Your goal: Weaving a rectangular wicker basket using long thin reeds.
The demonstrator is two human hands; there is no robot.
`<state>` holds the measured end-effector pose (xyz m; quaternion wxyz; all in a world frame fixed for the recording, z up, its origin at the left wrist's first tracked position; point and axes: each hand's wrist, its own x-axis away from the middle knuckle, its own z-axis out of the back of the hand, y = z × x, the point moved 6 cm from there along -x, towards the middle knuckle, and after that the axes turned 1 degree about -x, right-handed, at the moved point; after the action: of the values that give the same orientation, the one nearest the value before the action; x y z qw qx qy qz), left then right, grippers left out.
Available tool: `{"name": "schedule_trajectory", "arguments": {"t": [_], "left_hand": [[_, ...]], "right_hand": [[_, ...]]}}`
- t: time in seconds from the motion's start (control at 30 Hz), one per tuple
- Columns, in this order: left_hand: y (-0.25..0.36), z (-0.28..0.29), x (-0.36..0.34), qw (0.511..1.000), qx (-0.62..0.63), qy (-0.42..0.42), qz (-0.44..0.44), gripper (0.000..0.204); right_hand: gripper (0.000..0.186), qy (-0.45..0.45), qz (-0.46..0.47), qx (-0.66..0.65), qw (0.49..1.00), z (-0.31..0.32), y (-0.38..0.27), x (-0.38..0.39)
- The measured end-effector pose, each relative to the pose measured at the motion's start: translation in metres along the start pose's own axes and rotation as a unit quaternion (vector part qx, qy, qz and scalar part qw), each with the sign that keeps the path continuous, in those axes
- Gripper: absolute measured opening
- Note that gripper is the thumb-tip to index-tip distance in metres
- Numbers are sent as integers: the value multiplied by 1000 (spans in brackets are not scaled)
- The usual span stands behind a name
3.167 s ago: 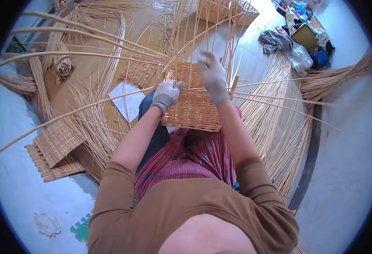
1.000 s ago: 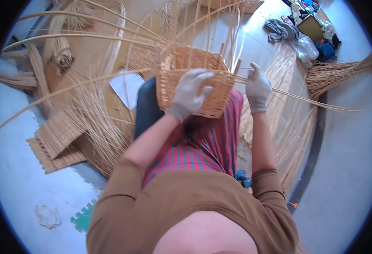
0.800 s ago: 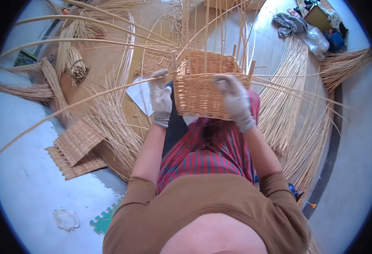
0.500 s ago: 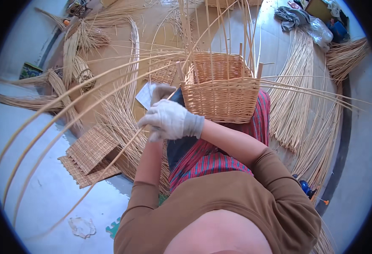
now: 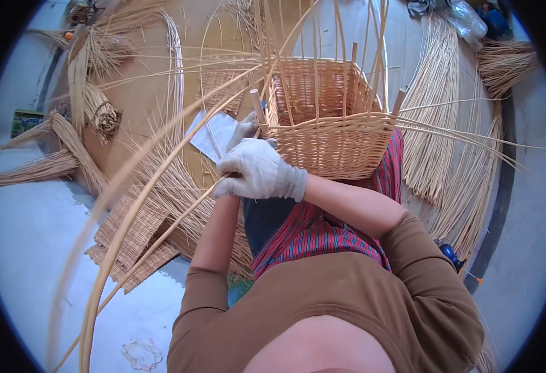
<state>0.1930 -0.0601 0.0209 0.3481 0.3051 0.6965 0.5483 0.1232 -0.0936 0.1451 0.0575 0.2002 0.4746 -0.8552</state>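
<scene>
A woven wicker basket (image 5: 332,152) rests on my lap, tilted, with upright stakes rising from its rim and wooden posts at its corners. My right hand (image 5: 253,166), in a white work glove, is closed around a long wicker strand (image 5: 189,212) that runs down to the lower left. Behind it, my gloved left hand (image 5: 240,132) grips the basket's near left corner beside a wooden post (image 5: 257,105); the right hand hides part of it. Long loose rods (image 5: 155,177) arc out to the left from that corner, and thinner ends stick out at the right.
Bundles of wicker (image 5: 434,118) lie on the floor at right, with more bundles (image 5: 102,112) at left. Woven panels (image 5: 130,233) are stacked at lower left. A paper sheet (image 5: 214,133) lies beyond my hands. A blue tool (image 5: 450,255) sits near my right elbow.
My hands have moved slightly right, up against the basket's corner. The long rods at left have swung inward, and the basket has turned and tilted a little.
</scene>
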Motion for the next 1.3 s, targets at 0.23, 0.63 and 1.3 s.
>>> {"name": "schedule_trajectory", "arguments": {"t": [0.23,0.63,1.3], "left_hand": [[24,-16,-2,995,-58,-12,-82,56],[54,-31,-73,997,26,-71,15,69],[25,-8,-49,987,-157,0,-28,40]], "right_hand": [[44,40,15,37,998,-17,-3,18],[40,-70,154,24,985,-29,-87,33],[21,294,-253,-304,870,154,93,122]]}}
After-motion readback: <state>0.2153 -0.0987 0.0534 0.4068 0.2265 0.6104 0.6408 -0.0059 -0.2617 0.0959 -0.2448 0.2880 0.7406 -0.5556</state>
